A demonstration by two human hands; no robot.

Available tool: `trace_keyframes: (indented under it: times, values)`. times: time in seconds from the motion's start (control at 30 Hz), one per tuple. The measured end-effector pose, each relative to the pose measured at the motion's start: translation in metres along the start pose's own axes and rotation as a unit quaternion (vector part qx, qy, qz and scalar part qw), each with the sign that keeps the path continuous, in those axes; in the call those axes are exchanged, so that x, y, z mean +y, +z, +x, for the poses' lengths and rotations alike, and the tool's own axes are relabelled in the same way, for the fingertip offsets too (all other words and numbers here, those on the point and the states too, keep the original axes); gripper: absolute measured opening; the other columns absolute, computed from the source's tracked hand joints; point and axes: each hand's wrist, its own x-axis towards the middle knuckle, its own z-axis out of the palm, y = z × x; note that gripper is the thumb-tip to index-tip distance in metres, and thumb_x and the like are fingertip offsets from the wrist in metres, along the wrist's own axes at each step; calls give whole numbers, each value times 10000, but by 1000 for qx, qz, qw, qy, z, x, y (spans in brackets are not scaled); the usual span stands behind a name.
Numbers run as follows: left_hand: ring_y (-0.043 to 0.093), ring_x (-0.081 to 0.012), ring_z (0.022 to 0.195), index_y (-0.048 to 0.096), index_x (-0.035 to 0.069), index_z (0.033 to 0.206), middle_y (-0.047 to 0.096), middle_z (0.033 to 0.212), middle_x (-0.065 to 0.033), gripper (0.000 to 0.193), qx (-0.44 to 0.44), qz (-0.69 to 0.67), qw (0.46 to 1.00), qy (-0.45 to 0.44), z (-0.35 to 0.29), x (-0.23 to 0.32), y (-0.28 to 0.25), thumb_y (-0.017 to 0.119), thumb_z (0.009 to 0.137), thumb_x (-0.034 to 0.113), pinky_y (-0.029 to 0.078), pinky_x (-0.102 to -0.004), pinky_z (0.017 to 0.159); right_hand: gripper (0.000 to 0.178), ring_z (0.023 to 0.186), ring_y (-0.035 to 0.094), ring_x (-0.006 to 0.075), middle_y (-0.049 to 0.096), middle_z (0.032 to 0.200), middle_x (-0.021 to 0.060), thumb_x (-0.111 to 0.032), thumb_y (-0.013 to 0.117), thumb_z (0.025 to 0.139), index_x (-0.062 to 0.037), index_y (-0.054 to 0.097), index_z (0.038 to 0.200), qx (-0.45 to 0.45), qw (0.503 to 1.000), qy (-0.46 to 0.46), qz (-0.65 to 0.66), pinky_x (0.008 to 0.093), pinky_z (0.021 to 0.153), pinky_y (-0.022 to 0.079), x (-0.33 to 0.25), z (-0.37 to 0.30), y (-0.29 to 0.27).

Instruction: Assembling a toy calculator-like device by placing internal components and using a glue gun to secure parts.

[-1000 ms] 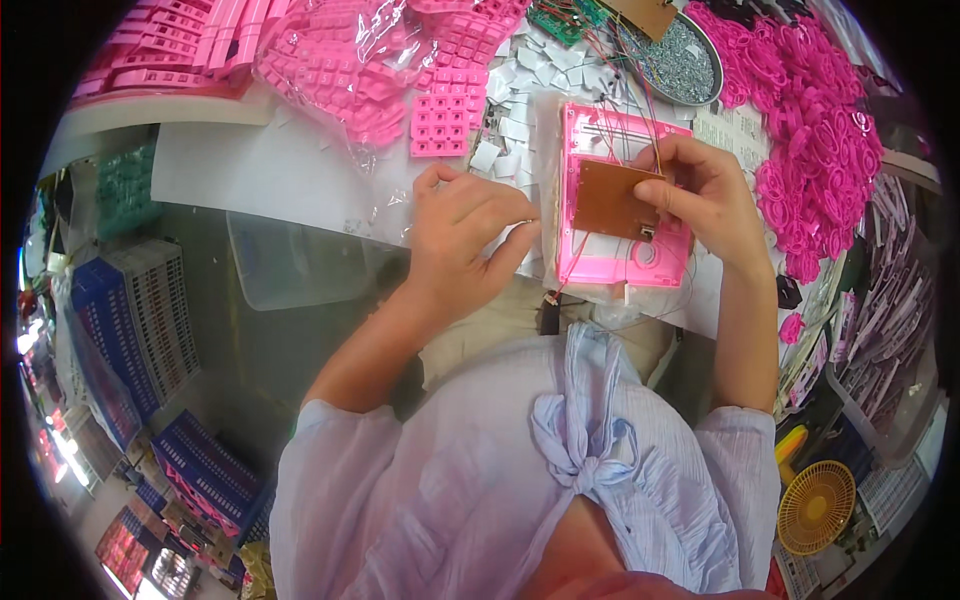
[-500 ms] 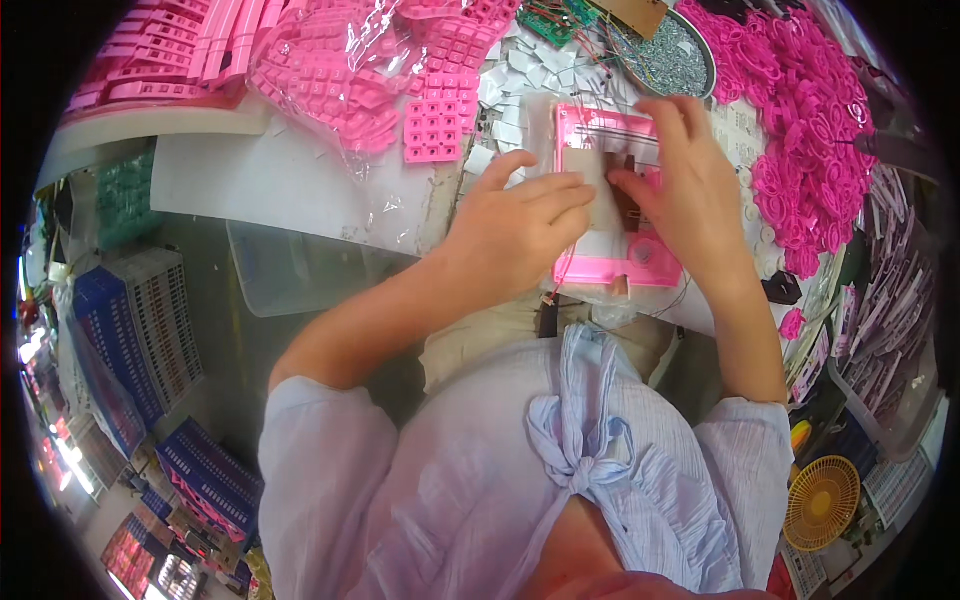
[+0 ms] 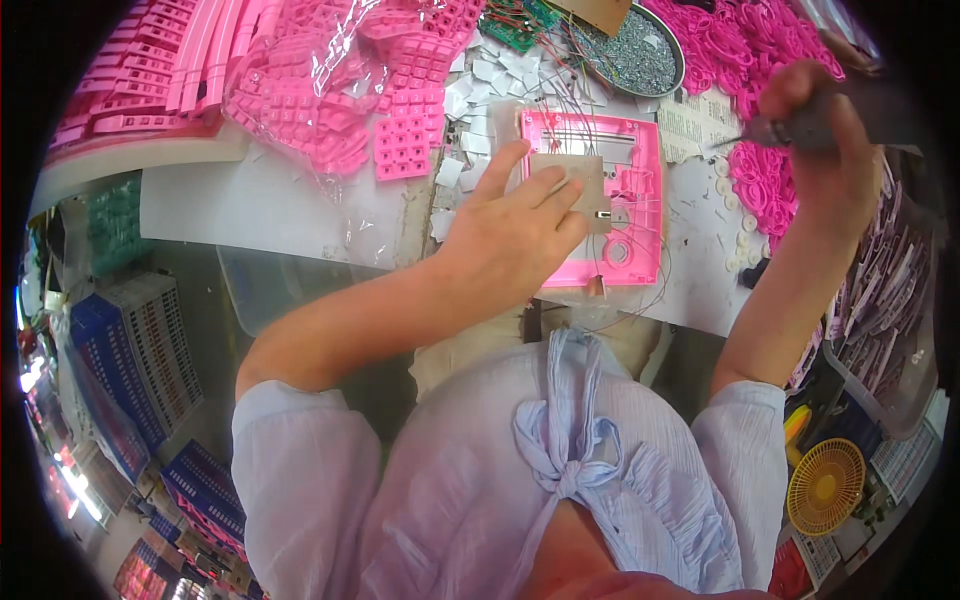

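Observation:
On the table in front of me lies an open pink plastic casing [image 3: 649,215] with thin wires running over it. A tan flat board [image 3: 590,178] sits inside, partly covered by my left hand [image 3: 508,235]. That hand rests on the board with its fingers spread, the thumb at the casing's left edge. Off to the right, my right hand [image 3: 840,165] is wrapped around a dark powered screwdriver [image 3: 865,110]. Its thin bit points left, above the table and apart from the casing.
A round dish [image 3: 683,72] of small metal screws stands behind the casing. Pink keypads [image 3: 405,148] and white pieces [image 3: 490,70] lie to the left. Pink loops [image 3: 715,45] are heaped at right, near white round pieces [image 3: 735,200]. A yellow basket [image 3: 826,487] is lower right.
My right hand has left the casing, moved right and taken hold of the screwdriver. My left hand stays on the board. The whole view has shifted slightly.

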Motion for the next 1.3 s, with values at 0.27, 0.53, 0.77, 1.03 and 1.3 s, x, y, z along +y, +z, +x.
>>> trace_keyframes:
  times: [0.27,0.53,0.77,1.03,1.3]
  values:
    - [608,-139,1199,664,101,897,708,1210,-14,76,38,-68,993,-85,-7,1,10,647,823,103,304,-507,1070,645,621,486,144,530,725,46,-169,713,912,-87,363,1448,37,998,37,37,307,553,404,57,-29,110]
    - [609,-146,1203,648,97,858,706,1213,-20,33,61,-82,990,-97,-8,4,16,649,829,111,311,-489,1014,484,588,513,101,577,735,48,-18,706,853,-26,477,1278,88,995,7,37,239,536,412,83,-43,114]
    - [588,-162,1211,672,102,905,708,1193,-21,125,56,-92,988,-109,-8,6,15,576,832,131,331,-525,1032,376,632,565,96,600,741,34,37,707,813,10,550,1153,38,996,-68,-51,235,556,440,92,-42,117]
    - [678,-150,1006,709,130,890,738,1008,-3,48,129,-217,955,-155,2,5,13,705,846,149,242,-547,1070,638,524,403,120,428,646,-21,-215,632,974,-207,313,1526,-28,990,-68,119,284,494,379,44,-31,115]
    - [697,-155,861,725,145,889,727,846,2,98,169,-288,932,-140,20,14,16,768,802,143,232,-514,1099,635,533,426,125,440,644,-30,-274,661,969,-226,343,1517,-3,991,-76,112,286,512,395,26,-50,115]
